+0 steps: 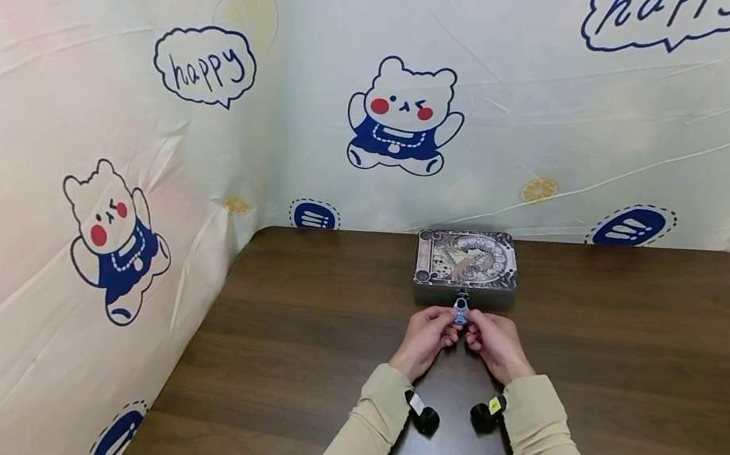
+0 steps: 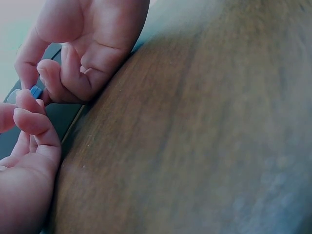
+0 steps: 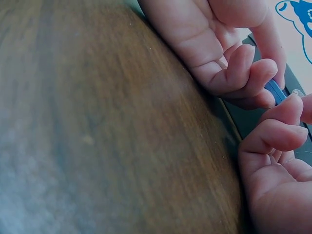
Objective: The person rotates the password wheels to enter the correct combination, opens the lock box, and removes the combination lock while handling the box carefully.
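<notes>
A small blue padlock (image 1: 461, 310) hangs at the front latch of a dark box (image 1: 432, 295) with an ornate printed lid. My left hand (image 1: 424, 338) pinches the padlock's left side between thumb and forefinger, the other fingers curled. From the right, my right hand (image 1: 497, 346) pinches its other side the same way. In the left wrist view, a sliver of the blue padlock (image 2: 36, 91) shows between the fingertips of both hands. The right wrist view also has the padlock's blue edge (image 3: 275, 91); the fingers hide most of its body.
The box stands at the back of a brown wooden table (image 1: 302, 346), close to a pale cloth backdrop (image 1: 315, 90) printed with bears. Black wrist cameras, one on the left wrist (image 1: 425, 419) and one on the right (image 1: 484, 418), sit at the inner side of the beige cuffs.
</notes>
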Demonstrator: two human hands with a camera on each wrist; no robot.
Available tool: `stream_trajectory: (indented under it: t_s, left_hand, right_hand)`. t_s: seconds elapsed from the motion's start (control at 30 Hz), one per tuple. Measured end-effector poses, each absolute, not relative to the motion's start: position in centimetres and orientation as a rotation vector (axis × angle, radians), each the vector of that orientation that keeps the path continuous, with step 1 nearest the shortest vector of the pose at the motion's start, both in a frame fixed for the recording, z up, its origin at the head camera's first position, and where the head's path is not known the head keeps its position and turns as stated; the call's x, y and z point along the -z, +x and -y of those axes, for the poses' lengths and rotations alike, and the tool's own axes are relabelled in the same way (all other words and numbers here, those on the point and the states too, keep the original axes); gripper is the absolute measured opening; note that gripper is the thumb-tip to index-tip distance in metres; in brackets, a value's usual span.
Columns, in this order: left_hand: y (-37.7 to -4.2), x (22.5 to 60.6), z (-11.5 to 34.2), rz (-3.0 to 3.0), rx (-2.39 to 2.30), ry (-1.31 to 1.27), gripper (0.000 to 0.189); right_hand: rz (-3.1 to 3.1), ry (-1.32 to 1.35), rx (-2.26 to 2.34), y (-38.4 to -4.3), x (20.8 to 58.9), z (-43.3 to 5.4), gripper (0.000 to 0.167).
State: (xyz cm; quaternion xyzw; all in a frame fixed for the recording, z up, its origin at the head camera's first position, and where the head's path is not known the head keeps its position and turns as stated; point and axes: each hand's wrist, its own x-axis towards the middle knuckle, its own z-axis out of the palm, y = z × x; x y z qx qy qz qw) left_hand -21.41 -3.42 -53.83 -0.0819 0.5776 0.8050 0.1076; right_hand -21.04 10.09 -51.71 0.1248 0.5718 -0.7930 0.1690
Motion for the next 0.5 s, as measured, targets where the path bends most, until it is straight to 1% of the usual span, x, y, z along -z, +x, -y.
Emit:
stream_trajectory:
  t_s: [0.5]
  left_hand:
    - [-21.52,54.06,3.38,-1.708,-2.365,-0.257,0.01]
  right_hand:
    - [-1.624,0.343,2.273,-20.96,51.7,-10.09,0.017]
